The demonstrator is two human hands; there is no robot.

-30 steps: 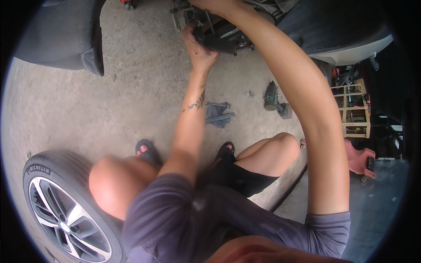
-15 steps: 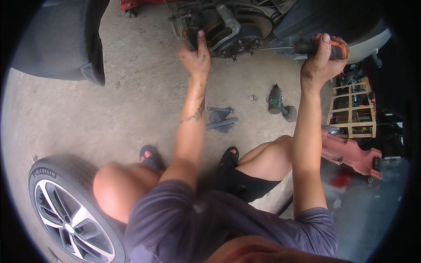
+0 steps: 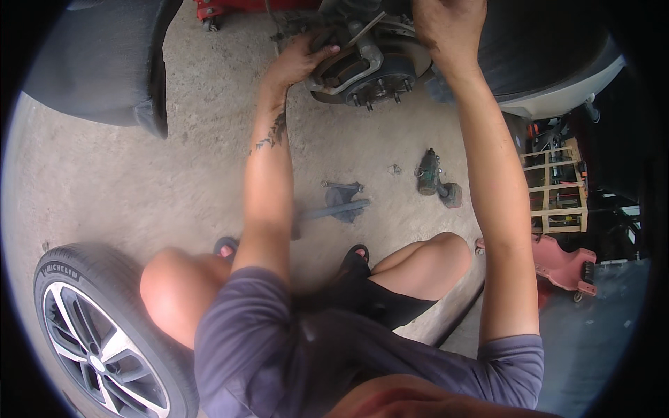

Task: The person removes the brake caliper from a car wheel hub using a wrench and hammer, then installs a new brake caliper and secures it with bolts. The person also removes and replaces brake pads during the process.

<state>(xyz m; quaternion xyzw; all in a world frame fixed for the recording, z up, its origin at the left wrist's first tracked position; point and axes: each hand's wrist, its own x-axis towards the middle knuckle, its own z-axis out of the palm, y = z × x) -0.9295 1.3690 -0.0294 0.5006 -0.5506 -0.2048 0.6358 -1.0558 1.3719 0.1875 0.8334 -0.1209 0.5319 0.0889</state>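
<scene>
My left hand (image 3: pixel 296 61) is at the left side of the wheel hub, thumb stretched to the right. Its fingers curl over the dark brake caliper (image 3: pixel 336 35), partly hidden. My right hand (image 3: pixel 451 26) is raised at the top edge, closed around a screwdriver whose handle is mostly out of view. The screwdriver's thin shaft (image 3: pixel 367 28) slants down-left to the caliper area; what its tip touches is unclear. Below sit the brake disc (image 3: pixel 411 59) and the hub (image 3: pixel 380 87) with several bare studs.
A green cordless impact wrench (image 3: pixel 428 173) and a dark cloth with tools (image 3: pixel 343 205) lie on the concrete floor. A wheel (image 3: pixel 104 348) lies at my lower left. To the right are a wooden crate (image 3: pixel 557 188) and a red creeper (image 3: pixel 564 261). Dark bumper trim (image 3: pixel 104 70) hangs upper left.
My right hand has swung up and left with the screwdriver, whose shaft now slants over the caliper instead of pointing at the hub from the right. My left hand has moved slightly up and left.
</scene>
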